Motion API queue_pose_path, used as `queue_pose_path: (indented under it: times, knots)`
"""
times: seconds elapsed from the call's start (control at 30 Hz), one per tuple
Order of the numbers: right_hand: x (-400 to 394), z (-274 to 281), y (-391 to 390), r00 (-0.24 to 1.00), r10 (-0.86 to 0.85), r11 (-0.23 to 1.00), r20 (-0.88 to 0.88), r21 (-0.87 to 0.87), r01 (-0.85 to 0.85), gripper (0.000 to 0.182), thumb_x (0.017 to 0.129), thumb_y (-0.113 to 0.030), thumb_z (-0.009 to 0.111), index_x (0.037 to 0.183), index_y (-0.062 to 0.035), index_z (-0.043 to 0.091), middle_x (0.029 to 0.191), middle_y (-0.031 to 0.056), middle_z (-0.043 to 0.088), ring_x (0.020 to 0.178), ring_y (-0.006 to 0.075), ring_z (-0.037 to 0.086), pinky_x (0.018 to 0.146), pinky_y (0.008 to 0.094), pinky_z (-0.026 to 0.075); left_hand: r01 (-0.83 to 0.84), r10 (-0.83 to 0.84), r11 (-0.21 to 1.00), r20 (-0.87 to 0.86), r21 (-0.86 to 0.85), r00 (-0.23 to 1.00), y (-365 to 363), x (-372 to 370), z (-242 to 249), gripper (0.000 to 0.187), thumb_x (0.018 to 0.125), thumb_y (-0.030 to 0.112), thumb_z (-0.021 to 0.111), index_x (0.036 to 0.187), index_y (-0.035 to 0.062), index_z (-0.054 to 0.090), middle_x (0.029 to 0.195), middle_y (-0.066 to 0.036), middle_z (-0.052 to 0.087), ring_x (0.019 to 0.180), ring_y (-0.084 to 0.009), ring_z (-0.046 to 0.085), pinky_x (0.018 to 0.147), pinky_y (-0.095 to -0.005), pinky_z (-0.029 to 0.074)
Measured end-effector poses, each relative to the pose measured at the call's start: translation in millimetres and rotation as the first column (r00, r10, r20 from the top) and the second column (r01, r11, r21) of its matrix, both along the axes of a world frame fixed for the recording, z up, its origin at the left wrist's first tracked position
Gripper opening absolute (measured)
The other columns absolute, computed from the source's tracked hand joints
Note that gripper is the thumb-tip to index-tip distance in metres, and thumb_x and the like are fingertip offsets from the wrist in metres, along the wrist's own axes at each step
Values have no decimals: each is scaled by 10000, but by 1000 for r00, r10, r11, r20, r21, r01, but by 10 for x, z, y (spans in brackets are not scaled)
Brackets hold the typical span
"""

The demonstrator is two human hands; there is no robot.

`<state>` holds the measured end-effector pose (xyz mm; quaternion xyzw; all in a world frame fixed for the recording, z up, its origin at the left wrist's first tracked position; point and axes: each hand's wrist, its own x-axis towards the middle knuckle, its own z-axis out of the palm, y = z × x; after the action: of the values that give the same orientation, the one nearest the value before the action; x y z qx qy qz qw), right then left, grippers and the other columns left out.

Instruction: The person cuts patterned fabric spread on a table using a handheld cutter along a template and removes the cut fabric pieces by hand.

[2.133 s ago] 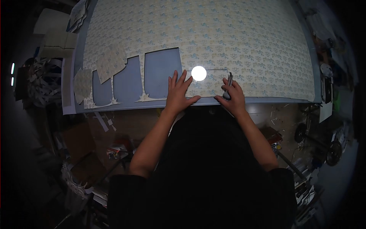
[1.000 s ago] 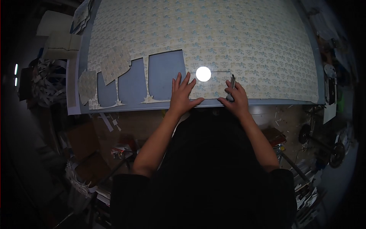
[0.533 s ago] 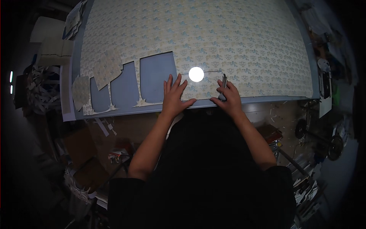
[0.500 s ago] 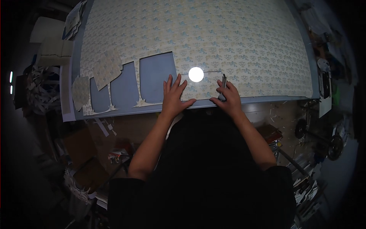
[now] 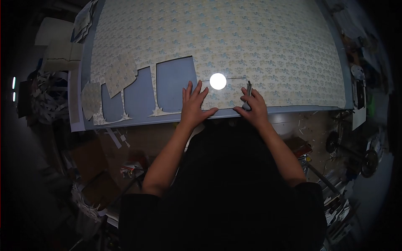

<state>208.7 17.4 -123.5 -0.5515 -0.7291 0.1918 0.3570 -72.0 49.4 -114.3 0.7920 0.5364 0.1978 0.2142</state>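
A large patterned sheet [image 5: 272, 50] covers the blue-grey table, with several openings cut along its near edge. On it, in front of me, lies a clear plate [image 5: 224, 98] with a bright round glare. My left hand [image 5: 194, 106] rests with fingers spread on the plate's left side. At its right edge, my right hand [image 5: 254, 108] holds a slim cutter [image 5: 248, 90] between its fingers, while the thumb touches the near edge.
Loose patterned scraps [image 5: 120, 75] lie on the sheet's left part. The blue-grey table edge [image 5: 293, 109] runs along the near side. Paper strips [image 5: 50, 98] are heaped at the left, and a stand with round discs [image 5: 369, 163] is at the right.
The whole view has shifted slightly, with the table and both hands a little further right in the picture. The hands' hold on the plate and cutter looks the same.
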Motion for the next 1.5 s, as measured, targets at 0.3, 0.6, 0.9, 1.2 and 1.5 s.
queue_pose_path:
  times: [0.3, 0.6, 0.9, 1.2, 1.5]
  knots:
    - [-2, 29, -8, 999, -1, 1000, 34, 8, 1, 469, 673, -263, 935, 1011, -37, 700, 1317, 132, 703, 1227, 359, 623, 1003, 461, 519, 2, -2, 1000, -9, -2, 1000, 5, 3, 3, 798, 703, 448, 904, 1364, 82, 647, 1638, -138, 398, 1539, -457, 244, 1230, -650, 153]
    - [-8, 58, 0, 1000, 1, 1000, 11, 4, -2, 456, 674, -256, 932, 998, -36, 699, 1303, 139, 703, 1178, 360, 635, 969, 462, 524, 3, -4, 1000, -14, -12, 1000, 8, 5, 18, 809, 699, 449, 904, 1369, 78, 644, 1635, -147, 400, 1536, -460, 248, 1229, -651, 151]
    - [-7, 55, 0, 1000, 0, 1000, 20, 26, 0, 457, 671, -258, 932, 995, -36, 698, 1292, 142, 704, 1154, 352, 640, 943, 453, 532, 4, -5, 999, -27, -38, 1000, 7, 7, 42, 797, 720, 471, 886, 1363, 67, 645, 1644, -149, 380, 1546, -449, 224, 1242, -635, 133]
    - [-6, 68, 6, 1000, 3, 1000, 21, 28, -4, 458, 673, -263, 932, 996, -36, 700, 1290, 142, 706, 1148, 353, 644, 938, 447, 536, -8, 7, 999, -13, -44, 1000, 5, 12, 40, 811, 704, 454, 901, 1373, 72, 646, 1641, -142, 395, 1551, -441, 224, 1247, -626, 128]
    - [3, 94, 7, 1000, 11, 1000, 15, 15, -11, 466, 669, -237, 936, 1012, -27, 700, 1294, 152, 700, 1143, 351, 653, 932, 442, 544, -6, 3, 998, -44, -67, 999, 12, 24, 90, 815, 722, 476, 884, 1382, 65, 638, 1643, -148, 382, 1546, -451, 223, 1244, -636, 121]
